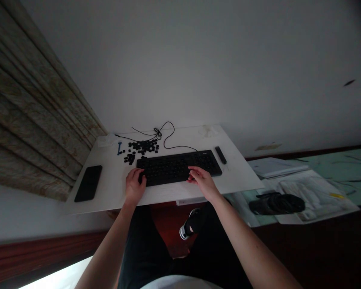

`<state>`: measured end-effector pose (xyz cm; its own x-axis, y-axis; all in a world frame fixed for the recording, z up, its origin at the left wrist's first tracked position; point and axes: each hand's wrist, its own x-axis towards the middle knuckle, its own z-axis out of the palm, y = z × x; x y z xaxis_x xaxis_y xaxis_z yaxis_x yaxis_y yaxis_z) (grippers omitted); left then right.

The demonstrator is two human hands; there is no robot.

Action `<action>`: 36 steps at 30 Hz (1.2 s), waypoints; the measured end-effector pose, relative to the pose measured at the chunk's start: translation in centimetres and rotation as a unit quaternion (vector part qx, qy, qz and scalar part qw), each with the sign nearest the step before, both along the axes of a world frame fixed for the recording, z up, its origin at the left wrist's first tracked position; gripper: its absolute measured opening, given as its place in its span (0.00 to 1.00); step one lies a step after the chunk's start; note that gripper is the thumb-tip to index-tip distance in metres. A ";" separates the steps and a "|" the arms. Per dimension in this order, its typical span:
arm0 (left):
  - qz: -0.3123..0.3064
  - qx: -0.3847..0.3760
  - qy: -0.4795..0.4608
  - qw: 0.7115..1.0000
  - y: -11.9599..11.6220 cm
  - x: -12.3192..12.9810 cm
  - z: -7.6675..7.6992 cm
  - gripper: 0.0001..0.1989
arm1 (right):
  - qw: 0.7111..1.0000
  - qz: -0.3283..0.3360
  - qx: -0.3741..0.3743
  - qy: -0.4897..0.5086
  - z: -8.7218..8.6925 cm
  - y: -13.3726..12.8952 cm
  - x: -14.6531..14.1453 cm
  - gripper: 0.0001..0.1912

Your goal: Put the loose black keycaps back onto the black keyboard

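Observation:
A black keyboard [179,167] lies on a white desk [114,180], and many of its keys appear bare or dark in the dim light. My left hand [134,186] curls over the keyboard's left end. My right hand [202,181] rests its fingertips on the keys near the front edge; the dimness hides whether they pinch anything. Beyond the keyboard lies a scattered pile of loose black keycaps [142,149], with a small blue tool [119,148] just left of it. A black cable [165,134] loops behind them.
A black phone [88,183] lies at the desk's left, and a slim black remote [220,155] lies right of the keyboard. A pleated curtain [33,108] hangs at the left. Below the desk's right edge, papers and a black bag [276,204] lie lower down.

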<state>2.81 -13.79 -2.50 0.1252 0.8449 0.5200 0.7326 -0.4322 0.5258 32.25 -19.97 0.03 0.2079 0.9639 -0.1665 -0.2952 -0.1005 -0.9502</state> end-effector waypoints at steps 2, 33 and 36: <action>0.000 0.000 0.000 1.000 0.0 0.0 0.0 0.12 | 1.000 0.006 0.002 -0.009 0.1 -0.2 -0.3 0.23; 0.020 -0.038 -0.054 0.998 -0.2 -0.4 0.0 0.12 | 0.986 0.075 0.033 0.142 2.6 -1.1 -0.2 0.19; 0.020 -0.042 -0.055 0.997 -0.2 -0.4 0.0 0.12 | 0.991 0.070 0.026 0.115 2.7 -1.1 -0.1 0.20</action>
<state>2.39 -13.98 -2.46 0.0364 0.8891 0.4562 0.6844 -0.3548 0.6370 32.16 -21.02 2.71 0.0334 0.9890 -0.1438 -0.4901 -0.1092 -0.8648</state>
